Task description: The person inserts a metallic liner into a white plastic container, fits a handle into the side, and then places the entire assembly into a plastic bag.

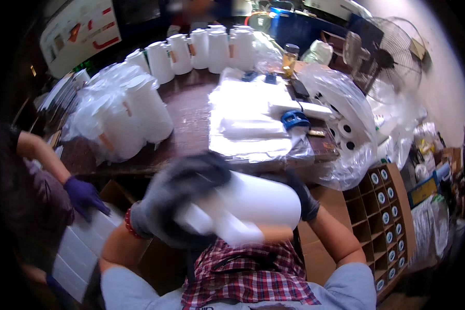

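I hold a white jug (pixel 266 201) with a tan handle grip sideways in front of my chest. My left hand (pixel 183 191), in a grey and black glove, is wrapped round its lid end and is blurred by motion. Against the base end rests my right hand (pixel 306 199), in a dark glove, with its fingers partly hidden behind the jug. Beyond the jug, clear plastic bags (pixel 253 137) lie flat on the dark wooden table (pixel 188 111).
More white jugs (pixel 218 51) stand at the table's back; bagged ones (pixel 134 113) stand left. A blue tape dispenser (pixel 295 120) sits right of centre. A partitioned carton (pixel 382 222) stands at right. At left, a co-worker's purple-gloved hand (pixel 85 198) touches white panels (pixel 80 253).
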A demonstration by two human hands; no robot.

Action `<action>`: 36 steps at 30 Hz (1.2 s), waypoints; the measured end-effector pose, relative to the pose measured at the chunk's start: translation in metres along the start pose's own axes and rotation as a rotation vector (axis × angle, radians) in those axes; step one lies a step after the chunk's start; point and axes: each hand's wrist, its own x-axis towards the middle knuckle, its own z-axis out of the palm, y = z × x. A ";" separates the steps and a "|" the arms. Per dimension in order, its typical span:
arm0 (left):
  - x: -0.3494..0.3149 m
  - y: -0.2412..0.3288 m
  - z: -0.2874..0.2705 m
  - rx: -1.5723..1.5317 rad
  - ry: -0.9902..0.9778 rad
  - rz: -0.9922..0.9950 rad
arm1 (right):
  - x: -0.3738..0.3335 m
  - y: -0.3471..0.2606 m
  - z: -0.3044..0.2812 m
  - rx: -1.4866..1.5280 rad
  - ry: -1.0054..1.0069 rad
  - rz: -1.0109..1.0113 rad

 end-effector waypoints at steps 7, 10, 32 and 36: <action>-0.122 -0.071 0.093 -1.363 0.874 -0.749 | -0.042 -0.051 0.030 -2.012 0.143 -1.045; -0.104 -0.065 0.126 -1.411 0.742 -0.857 | -0.037 -0.049 0.061 -2.184 -0.167 -1.134; -0.052 0.003 0.096 0.021 0.290 -0.235 | 0.000 -0.032 -0.086 -1.369 -0.043 -0.031; -0.049 0.040 0.145 0.863 -0.129 0.309 | 0.041 -0.037 -0.094 -0.629 -0.025 0.193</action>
